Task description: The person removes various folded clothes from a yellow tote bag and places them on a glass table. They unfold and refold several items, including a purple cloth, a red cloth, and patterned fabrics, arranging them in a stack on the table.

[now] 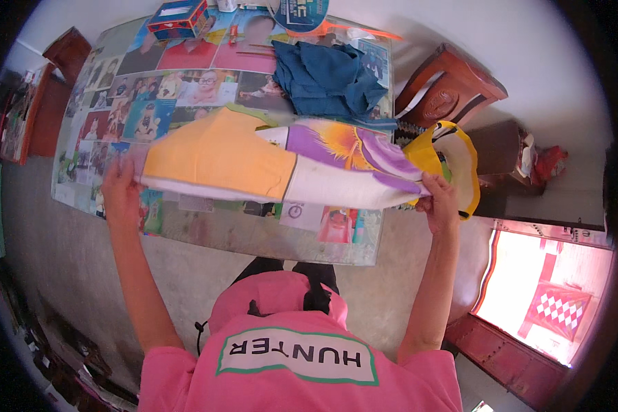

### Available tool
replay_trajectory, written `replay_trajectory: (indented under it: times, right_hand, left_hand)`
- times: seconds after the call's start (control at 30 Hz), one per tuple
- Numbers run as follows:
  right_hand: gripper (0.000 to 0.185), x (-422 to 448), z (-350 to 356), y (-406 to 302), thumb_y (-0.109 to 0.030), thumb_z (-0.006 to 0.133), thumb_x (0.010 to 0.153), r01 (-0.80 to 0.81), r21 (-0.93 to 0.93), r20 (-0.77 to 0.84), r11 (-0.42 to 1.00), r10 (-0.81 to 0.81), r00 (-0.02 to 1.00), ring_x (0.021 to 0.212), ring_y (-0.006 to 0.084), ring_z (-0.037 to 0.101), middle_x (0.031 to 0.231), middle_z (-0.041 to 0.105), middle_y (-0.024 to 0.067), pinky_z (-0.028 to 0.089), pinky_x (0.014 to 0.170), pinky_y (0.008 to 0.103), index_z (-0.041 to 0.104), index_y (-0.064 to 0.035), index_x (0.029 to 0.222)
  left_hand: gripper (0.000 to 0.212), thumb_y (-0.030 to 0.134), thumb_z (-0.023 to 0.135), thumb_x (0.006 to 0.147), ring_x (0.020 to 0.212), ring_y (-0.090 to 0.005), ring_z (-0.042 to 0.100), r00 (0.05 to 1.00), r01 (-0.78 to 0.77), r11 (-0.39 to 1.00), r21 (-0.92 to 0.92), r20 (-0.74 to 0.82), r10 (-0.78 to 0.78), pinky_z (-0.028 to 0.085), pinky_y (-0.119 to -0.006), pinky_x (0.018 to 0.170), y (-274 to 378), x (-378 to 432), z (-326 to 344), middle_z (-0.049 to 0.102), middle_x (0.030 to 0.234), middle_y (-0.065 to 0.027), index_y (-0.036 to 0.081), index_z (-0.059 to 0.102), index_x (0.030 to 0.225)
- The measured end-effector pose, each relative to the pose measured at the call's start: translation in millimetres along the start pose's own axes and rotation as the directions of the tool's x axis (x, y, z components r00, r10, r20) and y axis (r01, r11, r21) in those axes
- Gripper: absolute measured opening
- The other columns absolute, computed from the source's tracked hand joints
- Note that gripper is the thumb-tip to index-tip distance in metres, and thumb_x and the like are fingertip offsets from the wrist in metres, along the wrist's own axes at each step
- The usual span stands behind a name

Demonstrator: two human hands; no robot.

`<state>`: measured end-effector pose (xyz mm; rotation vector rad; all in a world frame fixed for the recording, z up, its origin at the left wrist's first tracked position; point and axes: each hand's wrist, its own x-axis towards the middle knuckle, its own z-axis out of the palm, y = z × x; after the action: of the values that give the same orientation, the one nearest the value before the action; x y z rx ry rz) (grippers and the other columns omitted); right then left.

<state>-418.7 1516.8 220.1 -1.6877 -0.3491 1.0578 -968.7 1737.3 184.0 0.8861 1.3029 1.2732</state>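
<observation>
A printed cloth (283,167) in orange, white and purple is stretched between my hands, over the near part of a table (206,226) with photographs laid across its top. My left hand (121,180) pinches the cloth's left end. At the right end, my right hand (438,198) grips a corner. Behind the printed cloth lies a crumpled dark blue cloth (327,77). A strip of green fabric shows along the printed cloth's far edge.
On the table's far side stand a tissue box (177,20) and a round blue fan (301,13). A yellow-edged cloth item (466,170) hangs by a carved wooden chair (445,98) at the right. Another wooden chair (44,113) is at the left.
</observation>
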Motion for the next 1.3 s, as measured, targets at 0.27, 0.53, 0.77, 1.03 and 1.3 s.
replay_trajectory:
  times: [0.27, 0.53, 0.77, 1.03, 1.3]
  right_hand:
    - [0.033, 29, -22, 83, -0.036, 0.066, 0.092, -0.375, -0.147, -0.072, 0.915, 0.368, 0.927, 0.051, 0.0093, 0.050, 0.067, 0.056, 0.0005, 0.043, 0.046, 0.0259, 0.063, -0.0041, 0.084]
    - [0.025, 21, -3, 159, -0.026, 0.074, 0.083, 0.082, -0.523, -0.171, 0.849, -0.198, 0.965, 0.062, 0.0152, 0.054, 0.073, 0.061, 0.0019, 0.045, 0.057, 0.0287, 0.063, -0.0037, 0.085]
    - [0.020, 5, -6, 163, -0.016, 0.071, 0.080, 0.081, -0.416, -0.191, 0.906, -0.175, 0.966, 0.067, 0.0174, 0.059, 0.075, 0.061, 0.0025, 0.049, 0.062, 0.0318, 0.057, -0.0022, 0.084]
    - [0.007, -45, -28, 166, -0.005, 0.060, 0.084, -0.077, 0.371, -0.233, 0.925, 0.173, 0.957, 0.078, 0.0190, 0.061, 0.088, 0.061, 0.0056, 0.051, 0.066, 0.0323, 0.056, -0.0059, 0.090]
    - [0.033, -56, -45, 177, -0.001, 0.061, 0.079, -0.264, 0.506, 0.036, 0.821, 0.285, 0.958, 0.092, 0.0256, 0.064, 0.103, 0.064, 0.0127, 0.055, 0.073, 0.0374, 0.055, 0.0043, 0.111]
  left_hand:
    - [0.026, 0.016, 0.067, 0.091, 0.067, -0.0139, 0.064, 0.930, 0.366, 0.916, 0.167, -0.016, -0.368, 0.050, -0.024, 0.053, -117, -29, -47, 0.068, 0.088, -0.0041, 0.003, 0.063, 0.112]
    - [0.022, 0.012, 0.066, 0.089, 0.067, -0.0153, 0.068, 0.920, 0.385, 0.897, 0.217, -0.017, -0.391, 0.053, -0.023, 0.055, -126, -37, -56, 0.069, 0.087, -0.0049, 0.002, 0.062, 0.109]
    - [0.016, 0.003, 0.065, 0.087, 0.064, -0.0162, 0.068, 0.938, 0.344, 0.905, 0.249, -0.060, -0.340, 0.052, -0.022, 0.052, -117, -45, -58, 0.068, 0.083, -0.0065, 0.000, 0.063, 0.102]
    - [0.011, 0.002, 0.066, 0.085, 0.059, -0.0174, 0.067, 0.927, 0.361, 0.868, 0.341, -0.033, -0.373, 0.052, -0.024, 0.050, -123, -75, -63, 0.064, 0.074, -0.0062, -0.001, 0.061, 0.095]
    - [0.017, 0.003, 0.059, 0.087, 0.078, -0.0309, 0.064, 0.920, -0.304, 0.287, 0.908, 0.201, 0.337, 0.052, -0.038, 0.067, -107, -100, -26, 0.064, 0.091, -0.0150, -0.001, 0.060, 0.104]
